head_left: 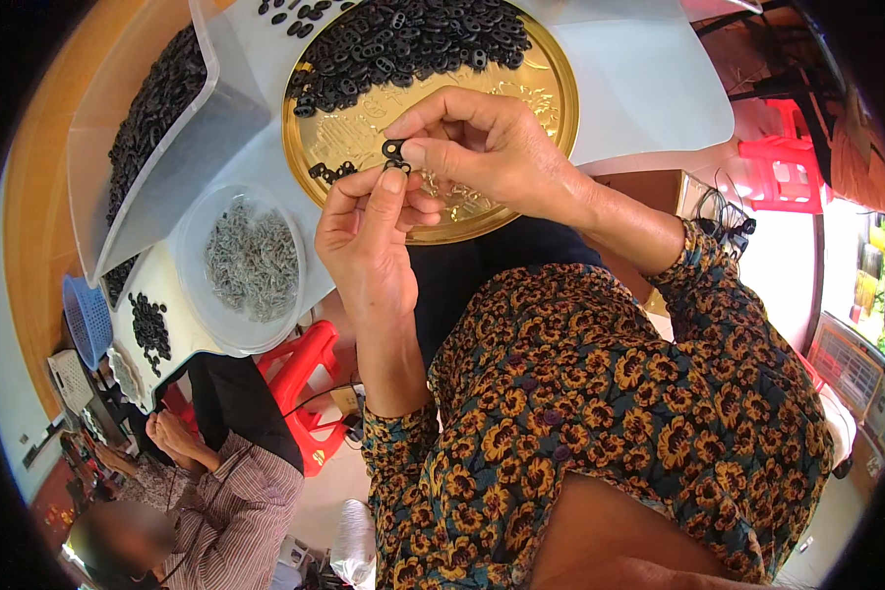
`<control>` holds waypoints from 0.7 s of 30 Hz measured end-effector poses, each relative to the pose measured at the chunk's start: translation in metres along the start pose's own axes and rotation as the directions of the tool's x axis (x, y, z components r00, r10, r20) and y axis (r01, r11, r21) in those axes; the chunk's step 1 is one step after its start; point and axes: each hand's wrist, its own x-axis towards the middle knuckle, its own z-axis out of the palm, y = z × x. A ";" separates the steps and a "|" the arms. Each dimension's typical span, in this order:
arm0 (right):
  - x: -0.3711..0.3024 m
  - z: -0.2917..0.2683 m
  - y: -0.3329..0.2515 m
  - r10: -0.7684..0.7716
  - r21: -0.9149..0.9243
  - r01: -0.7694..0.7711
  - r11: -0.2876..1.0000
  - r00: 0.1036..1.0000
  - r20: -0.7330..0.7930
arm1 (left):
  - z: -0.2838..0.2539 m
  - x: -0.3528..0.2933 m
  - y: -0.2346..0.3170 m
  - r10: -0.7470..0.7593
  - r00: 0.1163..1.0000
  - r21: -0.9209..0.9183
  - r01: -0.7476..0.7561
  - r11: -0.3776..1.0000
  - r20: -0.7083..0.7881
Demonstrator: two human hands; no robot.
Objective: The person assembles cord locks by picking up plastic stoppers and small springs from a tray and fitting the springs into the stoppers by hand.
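Over the near part of a round gold tray (567,93), both of my hands meet at a small black part with round holes (393,147). My right hand (492,147) pinches its upper end between thumb and fingers. From below, my left hand (374,221) pinches a small dark ring-like piece (397,167) against it; whether the two are joined I cannot tell. A large heap of similar black parts (413,44) covers the far side of the tray. A few small black pieces (330,172) lie on the tray just left of my hands.
On the left stands a clear bin (167,167) full of black pieces. Nearer is a round clear tub (300,265) of small metallic pieces. Loose black pieces (150,329) lie beside a blue basket (87,320). A co-worker in a striped shirt (246,501) sits lower left, near a red stool (310,393).
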 end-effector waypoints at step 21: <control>0.000 0.000 -0.004 0.088 0.162 -0.092 0.982 0.996 0.035 | -0.009 0.001 -0.007 0.018 0.998 0.053 -0.022 0.998 0.064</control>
